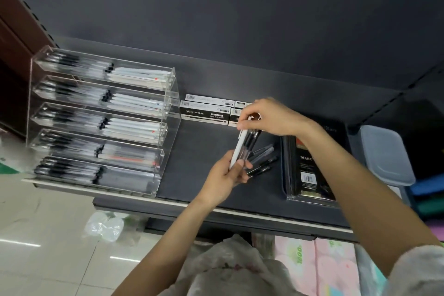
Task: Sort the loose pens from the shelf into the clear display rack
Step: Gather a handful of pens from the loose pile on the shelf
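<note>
Both hands (223,175) (266,116) grip pens (247,144) above bare shelf (192,151).

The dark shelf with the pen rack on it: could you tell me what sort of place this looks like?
Most likely a stationery shop aisle. A clear display rack holds tiers of stocked pens, boxed pen cartons with barcodes sit behind, and a shrink-wrapped diary with a barcode lies on the shelf.
</note>
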`<action>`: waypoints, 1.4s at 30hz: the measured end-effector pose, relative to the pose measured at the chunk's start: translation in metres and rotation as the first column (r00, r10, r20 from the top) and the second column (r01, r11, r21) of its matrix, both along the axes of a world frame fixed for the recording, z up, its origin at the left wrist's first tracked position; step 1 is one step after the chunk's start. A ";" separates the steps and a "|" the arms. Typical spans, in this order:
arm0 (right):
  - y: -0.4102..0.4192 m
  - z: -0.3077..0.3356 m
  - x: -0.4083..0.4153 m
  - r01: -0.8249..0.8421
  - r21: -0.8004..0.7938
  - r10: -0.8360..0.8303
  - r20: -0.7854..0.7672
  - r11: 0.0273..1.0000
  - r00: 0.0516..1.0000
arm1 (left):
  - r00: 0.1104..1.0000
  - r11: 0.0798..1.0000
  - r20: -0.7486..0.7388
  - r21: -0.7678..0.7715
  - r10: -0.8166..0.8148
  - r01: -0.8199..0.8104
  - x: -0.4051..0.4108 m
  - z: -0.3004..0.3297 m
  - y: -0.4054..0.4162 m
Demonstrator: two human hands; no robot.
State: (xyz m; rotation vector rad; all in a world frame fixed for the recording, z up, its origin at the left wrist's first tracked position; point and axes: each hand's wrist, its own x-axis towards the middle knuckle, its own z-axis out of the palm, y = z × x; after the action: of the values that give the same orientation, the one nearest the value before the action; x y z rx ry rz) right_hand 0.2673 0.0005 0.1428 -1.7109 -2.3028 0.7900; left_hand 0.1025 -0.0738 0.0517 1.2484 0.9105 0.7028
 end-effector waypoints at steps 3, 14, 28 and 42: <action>-0.001 0.009 0.010 0.227 0.257 -0.191 -0.159 0.939 0.969 | 0.999 0.998 -0.019 -0.056 0.039 -0.040 -0.005 -0.016 -0.001; -0.093 -0.071 -0.036 0.821 -0.204 -0.485 -0.869 0.533 0.099 | 0.818 0.847 0.391 -0.491 0.422 -0.202 0.004 -0.010 0.016; -0.110 -0.105 -0.086 0.711 -0.344 -0.626 -0.760 0.614 0.173 | 0.731 0.772 0.299 -0.423 0.614 -0.475 0.003 -0.006 -0.007; -0.061 -0.088 -0.183 0.345 -0.187 -0.365 -0.730 0.920 0.578 | 0.867 0.842 -0.013 -0.235 0.498 -0.486 -0.179 0.021 0.024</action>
State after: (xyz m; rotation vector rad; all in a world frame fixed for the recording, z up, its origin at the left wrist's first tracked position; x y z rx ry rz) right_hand 0.0845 -0.0606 0.0548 -1.3790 -1.3248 1.1548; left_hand -0.0767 -0.0503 0.0730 0.7842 1.2549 0.9956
